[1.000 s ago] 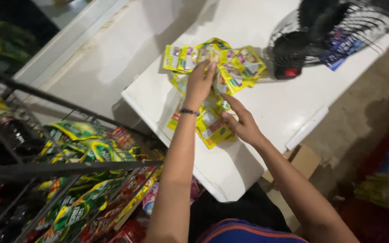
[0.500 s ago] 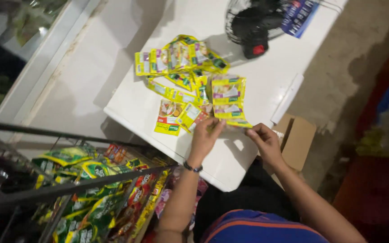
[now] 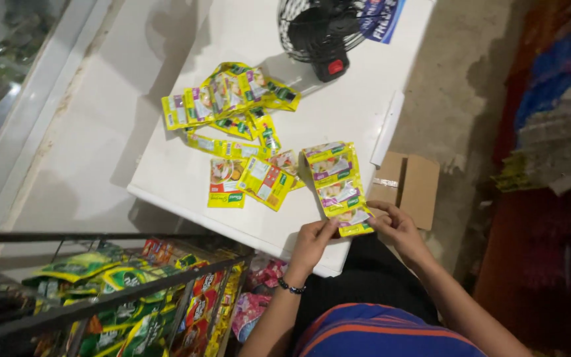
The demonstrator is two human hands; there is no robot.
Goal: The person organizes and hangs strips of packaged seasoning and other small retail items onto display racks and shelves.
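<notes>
A strip of joined yellow sachets (image 3: 338, 185) lies on the white table (image 3: 186, 185), running toward its near edge. My left hand (image 3: 312, 241) pinches the strip's near end from the left. My right hand (image 3: 394, 225) pinches the same end from the right. A black bead bracelet (image 3: 291, 287) circles my left wrist. More yellow sachets (image 3: 232, 106) lie in a loose heap farther back, with two single ones (image 3: 249, 182) left of the strip.
A black table fan (image 3: 322, 33) stands at the table's far side, beside a blue packet (image 3: 381, 16). An open cardboard box (image 3: 408, 188) sits on the floor at the right. A wire rack of snack packets (image 3: 127, 297) fills the lower left.
Both hands have drawn back to the table's near edge and closed on the end of the sachet strip, which now lies straighter. The camera has shifted, showing more of the table.
</notes>
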